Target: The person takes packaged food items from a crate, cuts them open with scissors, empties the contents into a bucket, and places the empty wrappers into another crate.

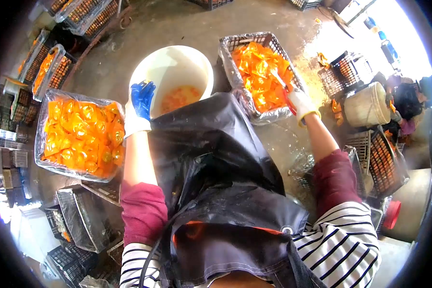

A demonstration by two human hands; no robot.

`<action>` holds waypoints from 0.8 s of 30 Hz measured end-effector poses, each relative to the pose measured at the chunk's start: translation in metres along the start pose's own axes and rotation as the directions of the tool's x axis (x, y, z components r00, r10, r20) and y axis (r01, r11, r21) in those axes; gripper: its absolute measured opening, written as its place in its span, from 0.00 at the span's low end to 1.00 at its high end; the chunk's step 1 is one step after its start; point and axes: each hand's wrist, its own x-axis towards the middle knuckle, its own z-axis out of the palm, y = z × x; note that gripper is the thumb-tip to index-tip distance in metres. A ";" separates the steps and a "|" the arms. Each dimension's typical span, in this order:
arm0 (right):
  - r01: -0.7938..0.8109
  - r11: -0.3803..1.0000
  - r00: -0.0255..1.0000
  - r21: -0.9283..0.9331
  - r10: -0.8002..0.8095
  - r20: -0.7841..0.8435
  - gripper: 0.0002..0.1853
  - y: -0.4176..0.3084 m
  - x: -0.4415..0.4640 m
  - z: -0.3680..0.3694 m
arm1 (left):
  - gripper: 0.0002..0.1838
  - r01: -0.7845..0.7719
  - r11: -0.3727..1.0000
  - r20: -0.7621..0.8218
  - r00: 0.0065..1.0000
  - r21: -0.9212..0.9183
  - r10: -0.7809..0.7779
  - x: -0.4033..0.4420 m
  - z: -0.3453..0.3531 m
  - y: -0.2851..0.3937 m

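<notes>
My left hand (pixel 140 102), in a white glove with a blue-coated palm, is at the left rim of a large white tub (pixel 204 72). Its fingers look curled in, and I cannot make out what is in them. Pale liquid with orange pieces (pixel 180 97) lies at the bottom of the tub. My right hand (pixel 302 102), gloved too, is closed around a red-handled knife (pixel 278 78) with a pale blade, over the right side of a plastic-lined crate (pixel 228 65). Shiny orange pieces (pixel 259 72) fill that crate.
Left of the tub stands another lined crate (pixel 39 144) heaped with similar orange pieces. A black apron (pixel 206 139) covers my lap. On the right are a white bucket (pixel 368 106) and a dark crate (pixel 386 161). More crates (pixel 84 218) are stacked at left. The floor (pixel 187 29) is wet.
</notes>
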 end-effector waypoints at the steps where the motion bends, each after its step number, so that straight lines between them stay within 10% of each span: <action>1: 0.029 0.999 1.000 0.043 -0.029 -0.010 0.16 -0.005 0.001 0.004 | 0.23 -0.035 0.970 -0.081 0.997 -0.241 0.016 -0.006 0.003 0.003; 3: 0.039 0.998 0.998 0.043 -0.037 -0.056 0.16 -0.012 0.014 0.013 | 0.23 -0.174 0.964 -0.030 0.983 0.200 0.184 -0.010 0.006 0.007; 4: 0.048 0.998 0.996 0.044 -0.044 -0.075 0.17 -0.016 0.019 0.017 | 0.22 -0.284 0.591 0.172 0.956 0.755 0.239 -0.013 0.006 0.011; 6: 0.074 0.984 0.995 0.160 -0.063 -0.072 0.18 -0.016 0.019 0.024 | 0.22 -0.309 -0.208 0.352 0.911 0.928 0.216 -0.023 0.010 0.010; 7: 0.100 0.981 0.994 0.166 -0.093 -0.050 0.18 -0.010 0.020 0.029 | 0.23 -0.258 -0.346 0.360 0.892 0.902 0.272 -0.028 0.012 0.005; 12: -0.085 0.996 0.967 -0.005 0.084 0.242 0.17 -0.012 0.025 0.068 | 0.24 -0.207 -0.317 0.298 0.915 0.925 0.273 -0.018 0.009 0.008; 14: -0.111 0.990 0.968 0.092 0.087 0.234 0.17 -0.003 0.035 0.108 | 0.22 -0.294 -0.068 0.301 0.941 0.953 0.152 -0.013 0.005 0.010; 16: -0.099 0.931 0.988 0.351 0.049 0.149 0.19 0.025 0.064 0.186 | 0.18 -0.212 -0.199 0.256 0.939 0.957 0.229 -0.010 0.018 -0.032; 18: -0.156 0.930 0.985 0.332 0.121 0.124 0.20 -0.017 0.034 0.152 | 0.15 -0.056 -0.708 0.299 0.928 0.704 0.223 -0.013 0.025 -0.042; 19: -0.118 0.957 0.985 0.266 0.080 0.152 0.20 -0.021 0.032 0.160 | 0.14 0.092 -0.978 0.283 0.948 0.187 0.144 -0.016 0.024 -0.051; 22: 0.343 0.911 0.931 0.228 -0.361 0.043 0.23 -0.075 -0.028 0.094 | 0.06 0.272 -0.573 0.193 0.961 -0.773 0.196 0.000 0.074 -0.127; 23: 0.052 0.958 0.989 0.282 -0.089 0.119 0.23 -0.066 -0.019 0.124 | 0.06 0.230 -0.572 0.288 0.958 -0.787 -0.010 -0.007 0.063 -0.092; 24: 0.158 0.963 0.975 0.220 -0.187 0.121 0.21 -0.049 -0.008 0.140 | 0.05 0.271 -0.641 0.426 0.899 -0.719 -0.098 -0.019 0.078 -0.116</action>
